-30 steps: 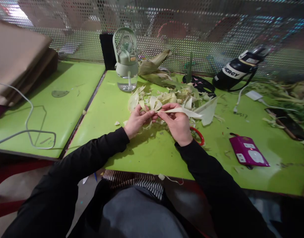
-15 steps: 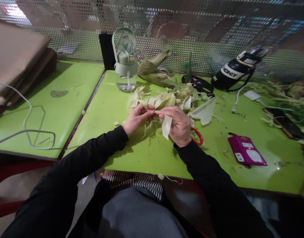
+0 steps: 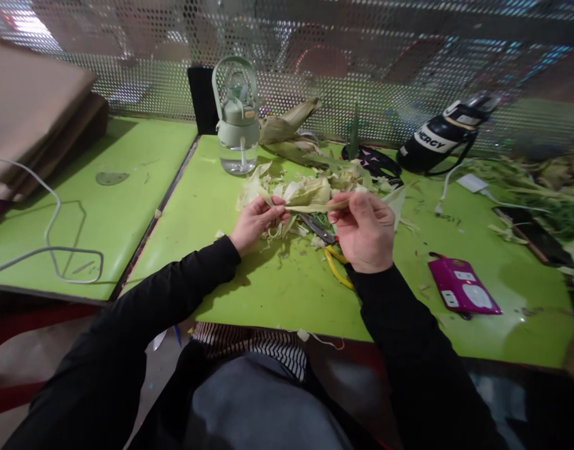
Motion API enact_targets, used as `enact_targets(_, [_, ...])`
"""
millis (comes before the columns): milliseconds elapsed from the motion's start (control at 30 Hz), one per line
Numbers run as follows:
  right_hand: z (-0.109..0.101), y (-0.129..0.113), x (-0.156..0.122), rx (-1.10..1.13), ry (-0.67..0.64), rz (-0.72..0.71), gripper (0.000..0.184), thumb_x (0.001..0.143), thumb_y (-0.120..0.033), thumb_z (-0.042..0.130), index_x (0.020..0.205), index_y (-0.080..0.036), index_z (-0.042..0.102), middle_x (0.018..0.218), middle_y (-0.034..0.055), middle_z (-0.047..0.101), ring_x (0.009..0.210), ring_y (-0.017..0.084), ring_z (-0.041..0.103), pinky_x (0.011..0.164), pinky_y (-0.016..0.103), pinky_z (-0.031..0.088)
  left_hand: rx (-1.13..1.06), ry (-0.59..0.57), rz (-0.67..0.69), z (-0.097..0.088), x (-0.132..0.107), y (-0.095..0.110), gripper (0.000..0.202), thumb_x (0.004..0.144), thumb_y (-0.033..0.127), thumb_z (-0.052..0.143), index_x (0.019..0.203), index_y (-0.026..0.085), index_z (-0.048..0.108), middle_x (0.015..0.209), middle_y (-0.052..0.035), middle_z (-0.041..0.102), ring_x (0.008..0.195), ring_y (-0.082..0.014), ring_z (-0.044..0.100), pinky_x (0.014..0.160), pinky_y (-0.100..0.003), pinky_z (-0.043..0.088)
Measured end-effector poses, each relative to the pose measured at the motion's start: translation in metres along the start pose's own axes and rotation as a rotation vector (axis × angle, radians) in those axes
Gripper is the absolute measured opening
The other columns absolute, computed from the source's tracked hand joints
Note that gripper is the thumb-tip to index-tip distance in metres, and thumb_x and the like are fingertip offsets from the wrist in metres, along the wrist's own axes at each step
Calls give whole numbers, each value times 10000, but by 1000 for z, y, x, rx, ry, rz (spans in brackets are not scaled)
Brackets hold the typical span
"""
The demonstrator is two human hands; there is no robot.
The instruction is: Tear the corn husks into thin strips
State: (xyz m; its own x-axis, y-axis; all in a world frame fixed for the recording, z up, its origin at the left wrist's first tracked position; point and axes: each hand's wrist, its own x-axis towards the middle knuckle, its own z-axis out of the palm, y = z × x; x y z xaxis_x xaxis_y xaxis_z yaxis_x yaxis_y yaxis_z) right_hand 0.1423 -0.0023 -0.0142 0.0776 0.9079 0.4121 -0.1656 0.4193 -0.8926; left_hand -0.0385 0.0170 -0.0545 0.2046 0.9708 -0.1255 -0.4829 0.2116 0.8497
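Note:
A pale strip of corn husk (image 3: 310, 208) is stretched level between my two hands. My left hand (image 3: 258, 220) pinches its left end. At the other end, the fingers of my right hand (image 3: 365, 228) are closed on it. Beneath and between the hands lies a pair of scissors (image 3: 336, 265), with grey blades and a yellow handle in sight; the rest of the handle is hidden by my right hand. Torn husk pieces (image 3: 315, 187) are heaped just behind the strip. A wider husk piece (image 3: 395, 203) shows beyond my right hand.
A clear and green water bottle (image 3: 238, 131) stands behind my left hand, near whole husks (image 3: 287, 134). A black bottle (image 3: 439, 137) leans against the perforated screen. To the right are a purple power socket (image 3: 465, 284), a phone (image 3: 533, 231) and a white charger (image 3: 473, 182). Brown cardboard (image 3: 34, 106) is stacked left.
My right hand has moved right, away from my left, drawing the husk strip out straight. The scissors' blades and yellow handle have come into sight. My left hand stays nearly in place.

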Motion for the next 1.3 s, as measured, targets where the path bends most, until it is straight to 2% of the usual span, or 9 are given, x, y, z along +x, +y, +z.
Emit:
enact_targets(233, [-6, -13, -5, -167, -674, 234, 248, 831, -436, 798, 742, -205, 802, 678, 18, 728, 577, 112, 612, 518, 253, 486, -63, -112, 37, -4, 3, -2, 147, 824, 97, 757, 900, 142, 639, 794, 5, 754, 583, -44, 629, 589, -175, 480])
enact_targets(467, [2, -11, -7, -208, -471, 267, 191, 842, -397, 791, 897, -214, 794, 663, -17, 713, 552, 88, 588, 519, 221, 506, -26, -67, 46, -8, 6, -4, 123, 857, 69, 707, 921, 131, 623, 808, -5, 746, 601, -48, 645, 604, -173, 494])
enact_targets(700, [-21, 10, 19, -193, 127, 83, 281, 854, -540, 748, 911, -272, 683, 798, -26, 714, 660, 110, 662, 641, 264, 577, 145, -143, -61, -2, -5, 36, 281, 907, 11, 625, 1148, 132, 546, 739, 8, 698, 622, -81, 681, 595, -178, 513])
enact_targets(767, [-25, 11, 20, -269, 63, 200, 403, 874, -657, 660, 908, -256, 674, 817, 12, 717, 644, 134, 665, 606, 298, 570, 146, -117, -13, 3, -10, 48, 295, 935, -14, 560, 1185, 129, 500, 756, 1, 713, 620, -73, 683, 587, -166, 513])
enact_targets(867, [-14, 8, 8, -353, -367, 524, 673, 855, -833, 469, 880, -208, 716, 828, 94, 731, 696, 194, 687, 625, 363, 582, 145, -61, 91, 9, -16, 56, 219, 973, -8, 493, 1137, 136, 468, 758, 13, 713, 629, -51, 682, 591, -145, 509])
enact_targets(933, [0, 10, -4, -298, -525, 524, 679, 817, -845, 516, 839, -201, 729, 853, 94, 731, 806, 204, 689, 733, 368, 592, 230, -145, 70, 11, -20, 50, 161, 969, 14, 520, 1047, 145, 469, 721, 25, 696, 595, -53, 668, 557, -148, 493])
enact_targets(1133, [28, 28, -27, -31, -369, 529, 497, 736, -680, 772, 739, -194, 671, 632, -14, 619, 582, 127, 561, 578, 285, 497, 597, -280, 11, 13, -34, 18, 182, 947, 72, 568, 874, 178, 440, 663, 45, 624, 536, -53, 605, 522, -172, 488])
enact_targets(1200, [29, 31, -28, 60, -341, 525, 448, 715, -608, 822, 812, -193, 684, 640, -31, 620, 534, 118, 537, 515, 276, 472, 688, -272, 36, 13, -39, 13, 109, 950, 89, 564, 1008, 147, 492, 696, 34, 639, 550, -63, 610, 514, -176, 486])
enact_targets(1300, [29, 28, -26, 82, -207, 468, 404, 718, -569, 830, 825, -204, 694, 684, -19, 650, 575, 135, 577, 555, 291, 508, 702, -291, 16, 11, -45, 12, 445, 955, 130, 580, 1365, 131, 406, 705, 43, 641, 558, -77, 609, 528, -191, 491])
